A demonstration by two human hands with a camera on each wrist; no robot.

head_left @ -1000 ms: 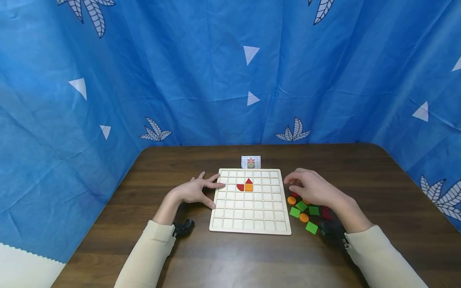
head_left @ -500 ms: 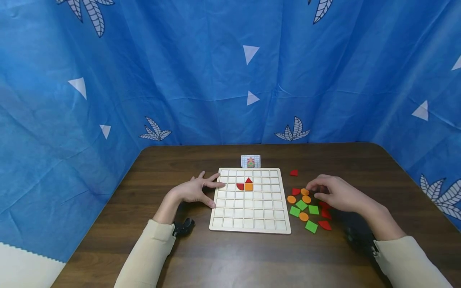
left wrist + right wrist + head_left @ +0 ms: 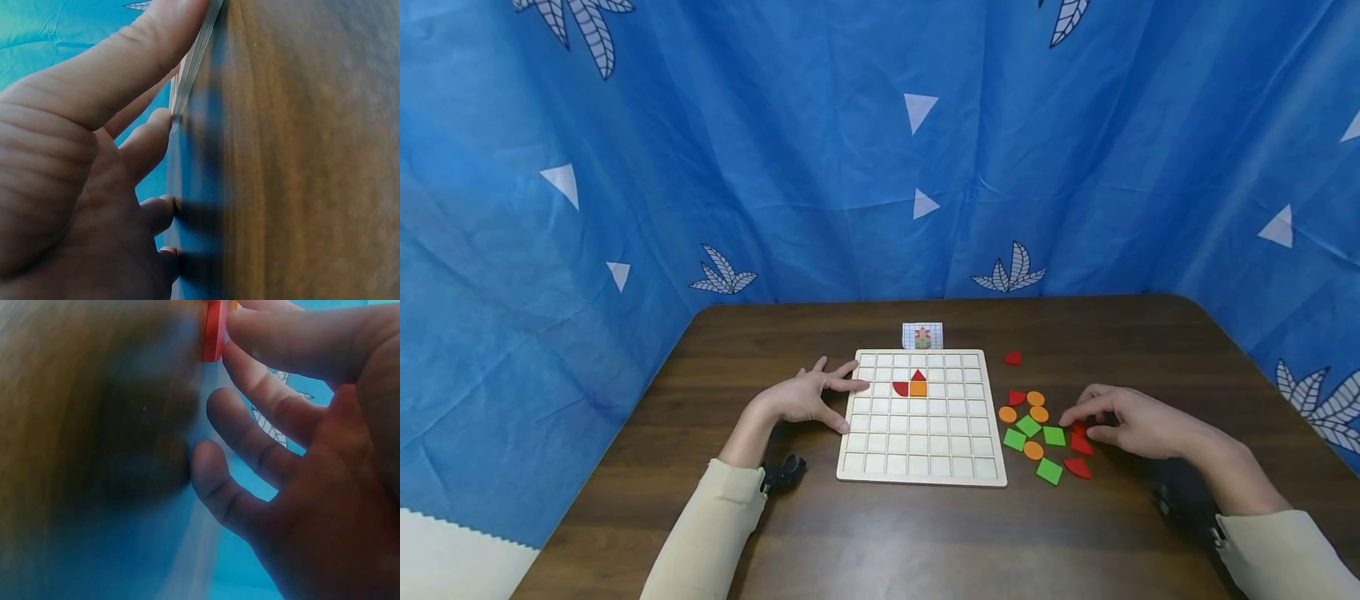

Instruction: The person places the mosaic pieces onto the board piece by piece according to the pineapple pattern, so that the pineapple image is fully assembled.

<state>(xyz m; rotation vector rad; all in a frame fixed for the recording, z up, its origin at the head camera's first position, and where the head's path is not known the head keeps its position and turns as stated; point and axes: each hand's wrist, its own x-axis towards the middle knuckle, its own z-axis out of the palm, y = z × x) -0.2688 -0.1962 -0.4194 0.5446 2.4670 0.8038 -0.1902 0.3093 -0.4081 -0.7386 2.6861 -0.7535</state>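
Note:
In the head view a white grid board [image 3: 917,454] lies on the table, with a red quarter-circle piece [image 3: 900,388], an orange square [image 3: 917,388] and a red triangle [image 3: 917,376] on it. My left hand [image 3: 801,398] rests spread at the board's left edge, index fingertip on its surface and thumb at its side. To the board's right, my right hand [image 3: 1138,422] hovers low, thumb and index apart over red pieces [image 3: 1081,444] at the pile's right side. From the right wrist, the thumb tip appears right at a red piece [image 3: 214,331], with the other fingers loosely bent.
Loose pieces lie between board and right hand: green squares [image 3: 1049,472], orange discs [image 3: 1033,450] and red pieces such as a quarter circle [image 3: 1077,468]. Another red piece [image 3: 1012,358] lies farther back. A small pattern card [image 3: 922,335] sits behind the board. Blue curtain [image 3: 820,167] surrounds the table.
My right hand has moved from beside the board's upper right, over the pile, rightward and toward me to the red pieces. The left hand stays at the board's edge.

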